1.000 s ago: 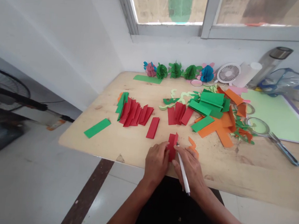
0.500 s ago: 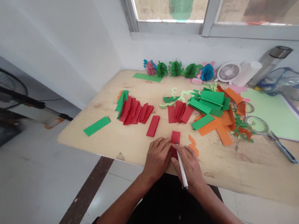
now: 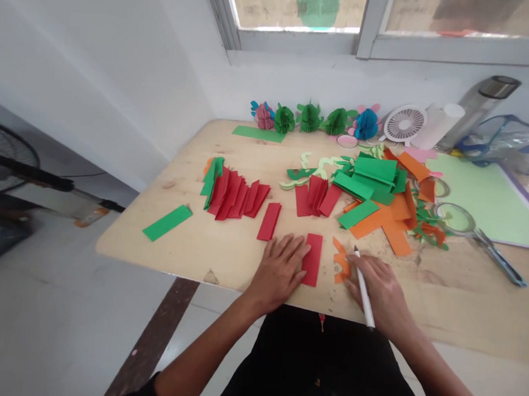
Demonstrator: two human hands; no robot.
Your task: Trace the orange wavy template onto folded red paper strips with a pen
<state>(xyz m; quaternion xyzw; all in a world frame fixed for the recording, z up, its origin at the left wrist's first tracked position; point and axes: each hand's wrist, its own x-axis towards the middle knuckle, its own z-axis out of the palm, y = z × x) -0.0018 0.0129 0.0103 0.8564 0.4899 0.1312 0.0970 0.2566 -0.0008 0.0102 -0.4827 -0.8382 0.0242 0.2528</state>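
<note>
Near the table's front edge lies a folded red paper strip [image 3: 311, 259]. My left hand [image 3: 277, 271] rests flat with fingers spread, its fingertips at the strip's left edge. To the right, my right hand [image 3: 378, 292] holds a white pen [image 3: 364, 289] among its fingers, the pen slanting across the hand. Its fingertips are at the right side of a wavy orange paper cutout [image 3: 341, 265]; whether they grip it I cannot tell. Just beyond my left hand is another folded red strip [image 3: 269, 221].
Folded red papers [image 3: 234, 197] stand left, near a green strip [image 3: 168, 222]. Green folded papers [image 3: 371, 176] and orange papers [image 3: 393, 223] are heaped right of centre. Scissors [image 3: 498, 256] lie at right. Paper figures [image 3: 310, 117] and a small fan [image 3: 405, 125] line the wall.
My right hand has moved right with the pen, off the red strip to the orange cutout. The left hand has slid left and flattened, uncovering the red strip.
</note>
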